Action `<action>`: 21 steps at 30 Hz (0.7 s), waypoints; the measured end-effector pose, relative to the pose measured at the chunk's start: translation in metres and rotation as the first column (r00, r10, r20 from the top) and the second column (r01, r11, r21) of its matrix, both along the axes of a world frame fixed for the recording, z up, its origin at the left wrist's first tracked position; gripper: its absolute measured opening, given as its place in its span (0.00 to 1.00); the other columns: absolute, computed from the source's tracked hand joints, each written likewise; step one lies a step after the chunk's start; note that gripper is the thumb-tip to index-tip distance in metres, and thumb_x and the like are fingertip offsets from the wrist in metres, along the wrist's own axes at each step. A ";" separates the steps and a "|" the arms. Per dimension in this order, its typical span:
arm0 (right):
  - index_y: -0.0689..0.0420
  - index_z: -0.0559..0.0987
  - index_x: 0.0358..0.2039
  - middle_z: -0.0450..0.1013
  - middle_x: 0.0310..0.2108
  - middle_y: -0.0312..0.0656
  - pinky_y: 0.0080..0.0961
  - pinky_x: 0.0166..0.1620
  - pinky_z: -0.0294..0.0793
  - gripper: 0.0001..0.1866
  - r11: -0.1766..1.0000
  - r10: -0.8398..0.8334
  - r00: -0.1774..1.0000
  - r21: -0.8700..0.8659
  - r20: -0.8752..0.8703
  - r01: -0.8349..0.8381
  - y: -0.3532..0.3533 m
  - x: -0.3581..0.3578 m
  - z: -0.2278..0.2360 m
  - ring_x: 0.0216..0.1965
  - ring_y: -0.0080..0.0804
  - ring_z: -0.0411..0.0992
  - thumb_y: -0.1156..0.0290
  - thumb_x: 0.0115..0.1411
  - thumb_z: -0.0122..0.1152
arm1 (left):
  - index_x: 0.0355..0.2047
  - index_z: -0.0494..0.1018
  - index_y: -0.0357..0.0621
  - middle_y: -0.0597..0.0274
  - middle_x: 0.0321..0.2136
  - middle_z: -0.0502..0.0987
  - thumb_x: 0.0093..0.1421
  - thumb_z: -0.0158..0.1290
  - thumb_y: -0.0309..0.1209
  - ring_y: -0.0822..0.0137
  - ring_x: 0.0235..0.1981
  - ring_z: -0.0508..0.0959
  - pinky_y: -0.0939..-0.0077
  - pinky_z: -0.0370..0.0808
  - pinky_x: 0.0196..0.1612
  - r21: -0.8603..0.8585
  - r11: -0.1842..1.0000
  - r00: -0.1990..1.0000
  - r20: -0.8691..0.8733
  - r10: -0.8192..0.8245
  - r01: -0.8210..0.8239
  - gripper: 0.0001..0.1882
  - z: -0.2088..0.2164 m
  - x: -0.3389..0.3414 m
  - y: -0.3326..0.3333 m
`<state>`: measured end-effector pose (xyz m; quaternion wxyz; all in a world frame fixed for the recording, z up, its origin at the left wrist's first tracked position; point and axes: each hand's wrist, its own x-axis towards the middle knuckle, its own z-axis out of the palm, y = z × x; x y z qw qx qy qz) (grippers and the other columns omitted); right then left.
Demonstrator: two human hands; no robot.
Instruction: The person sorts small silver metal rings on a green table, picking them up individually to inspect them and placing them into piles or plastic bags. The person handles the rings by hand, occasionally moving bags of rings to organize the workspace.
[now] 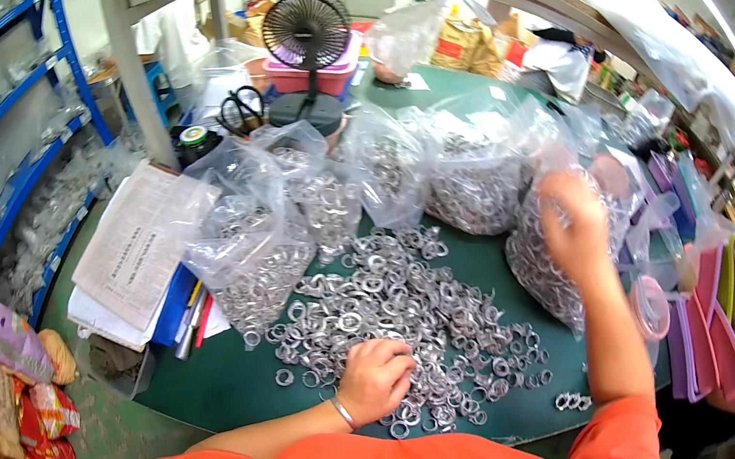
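Observation:
A wide heap of small silver metal rings point(371, 303) is spread over the green table in front of me. My left hand point(375, 381) rests at the heap's near edge, its fingers curled in among the rings; whatever is between them is hidden. My right hand point(574, 218) is over a clear plastic bag of rings point(539, 263) to the right, at its upper part. Motion blur and the hand's own back hide those fingertips. A short row of rings point(573, 401) lies apart near the table's front edge, beside my right forearm.
More clear bags of rings point(476, 176) stand behind the heap. Papers point(134, 241), pens point(196, 319) and black scissors point(241, 112) are at the left, with a black fan point(306, 34) at the back. Purple, pink and green folders point(731, 313) hang at the right edge.

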<state>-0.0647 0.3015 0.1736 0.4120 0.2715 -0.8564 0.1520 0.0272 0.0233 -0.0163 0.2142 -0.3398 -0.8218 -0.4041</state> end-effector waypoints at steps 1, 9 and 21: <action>0.61 0.77 0.32 0.74 0.37 0.50 0.39 0.47 0.70 0.08 0.994 0.091 0.971 0.031 0.223 -0.101 -0.019 0.012 -0.016 0.43 0.49 0.72 0.79 0.48 0.61 | 0.31 0.76 0.49 0.66 0.36 0.75 0.48 0.59 0.28 0.61 0.40 0.74 0.65 0.66 0.42 -0.018 1.000 0.999 0.040 -0.016 0.017 0.08 0.003 -0.002 -0.001; 0.60 0.65 0.57 0.59 0.61 0.57 0.53 0.59 0.57 0.37 0.953 -0.301 0.723 0.215 0.622 0.212 -0.024 0.060 -0.190 0.59 0.55 0.59 0.52 0.53 0.64 | 0.46 0.73 0.48 0.51 0.55 0.66 0.47 0.60 0.52 0.51 0.61 0.62 0.43 0.59 0.57 -0.452 0.884 0.993 0.087 -0.085 0.115 0.30 0.020 -0.041 0.016; 0.57 0.70 0.44 0.66 0.51 0.54 0.47 0.53 0.60 0.29 0.957 -0.228 0.772 -0.011 0.594 0.291 -0.040 0.098 -0.192 0.52 0.53 0.64 0.63 0.41 0.72 | 0.33 0.74 0.46 0.56 0.51 0.70 0.47 0.58 0.40 0.55 0.54 0.68 0.56 0.68 0.50 -0.321 0.930 0.982 0.105 -0.154 0.180 0.15 0.016 -0.037 0.016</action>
